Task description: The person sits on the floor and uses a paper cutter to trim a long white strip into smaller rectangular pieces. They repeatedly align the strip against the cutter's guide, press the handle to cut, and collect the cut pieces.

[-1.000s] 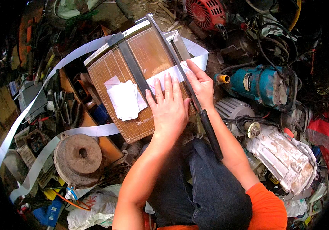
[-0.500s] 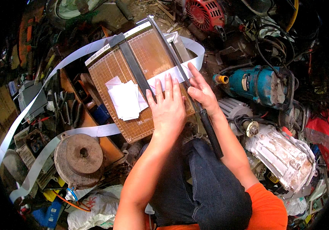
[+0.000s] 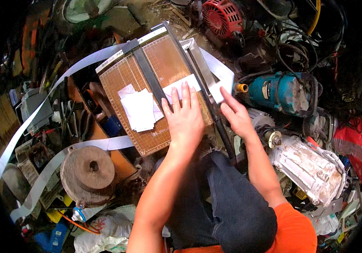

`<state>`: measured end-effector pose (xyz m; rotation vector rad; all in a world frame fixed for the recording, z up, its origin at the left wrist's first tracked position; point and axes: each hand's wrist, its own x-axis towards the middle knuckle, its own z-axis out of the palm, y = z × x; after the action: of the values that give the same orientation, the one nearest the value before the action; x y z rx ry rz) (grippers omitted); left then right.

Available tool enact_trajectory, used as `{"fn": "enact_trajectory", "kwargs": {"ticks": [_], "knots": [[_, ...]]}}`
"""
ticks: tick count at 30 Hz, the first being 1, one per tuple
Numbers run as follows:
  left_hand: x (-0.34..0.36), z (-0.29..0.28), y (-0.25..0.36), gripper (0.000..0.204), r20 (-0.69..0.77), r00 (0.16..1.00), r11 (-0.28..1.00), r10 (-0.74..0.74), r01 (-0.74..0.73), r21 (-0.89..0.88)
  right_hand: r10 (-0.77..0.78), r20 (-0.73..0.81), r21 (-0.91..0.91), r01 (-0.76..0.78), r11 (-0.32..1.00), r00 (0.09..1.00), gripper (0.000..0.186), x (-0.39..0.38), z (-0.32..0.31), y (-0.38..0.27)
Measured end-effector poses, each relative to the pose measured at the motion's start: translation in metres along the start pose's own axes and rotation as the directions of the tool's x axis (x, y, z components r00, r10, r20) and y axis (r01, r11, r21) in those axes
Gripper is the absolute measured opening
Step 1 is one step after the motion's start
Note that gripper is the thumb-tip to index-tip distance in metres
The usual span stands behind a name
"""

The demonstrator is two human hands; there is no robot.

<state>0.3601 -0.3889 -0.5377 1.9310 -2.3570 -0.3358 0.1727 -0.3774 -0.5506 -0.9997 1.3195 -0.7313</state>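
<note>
A brown gridded paper cutter (image 3: 117, 101) lies tilted in front of my knees. My left hand (image 3: 186, 122) is flat on its board with fingers spread, pressing a short white paper piece (image 3: 194, 81) beside the dark clamp bar (image 3: 149, 69). Several loose white paper pieces (image 3: 139, 110) are stacked to its left. Along the right edge runs the black blade arm (image 3: 223, 137). Just right of it, my right hand (image 3: 239, 120) has thumb and forefinger apart, at the end of a long white paper strip (image 3: 221, 67); whether they touch it I cannot tell.
A round rusty metal part (image 3: 90, 168) sits at the left, near the strip's trailing loops (image 3: 42, 189). A teal pump (image 3: 280, 92), a white-painted motor housing (image 3: 309, 168) and a red engine cover (image 3: 223, 19) crowd the right. Tools fill a wooden tray (image 3: 77, 101).
The strip, earlier continuous across the blade line, now shows separate parts on either side. The blade arm's handle has shifted left, toward the board. My right hand has moved right and lower.
</note>
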Motion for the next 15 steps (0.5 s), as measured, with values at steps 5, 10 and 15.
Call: {"fn": "enact_trajectory", "kwargs": {"ticks": [5,10,15], "knots": [[-0.003,0.007,-0.002,0.066,-0.01,1.0,0.998,0.006,-0.006,0.061,0.19,0.125,0.083,-0.201,0.976,0.974,0.058,-0.045,0.001,-0.048],[-0.017,-0.013,0.0,0.075,0.009,0.992,0.988,0.124,-0.123,-0.089,0.049,0.105,0.124,-0.061,0.99,0.993,0.055,-0.022,-0.011,-0.062],[-0.056,-0.002,-0.015,0.033,-0.229,0.962,0.863,0.151,-0.241,-0.445,-0.198,0.064,0.113,0.19,0.975,0.978,0.052,0.03,0.008,-0.012]]}}
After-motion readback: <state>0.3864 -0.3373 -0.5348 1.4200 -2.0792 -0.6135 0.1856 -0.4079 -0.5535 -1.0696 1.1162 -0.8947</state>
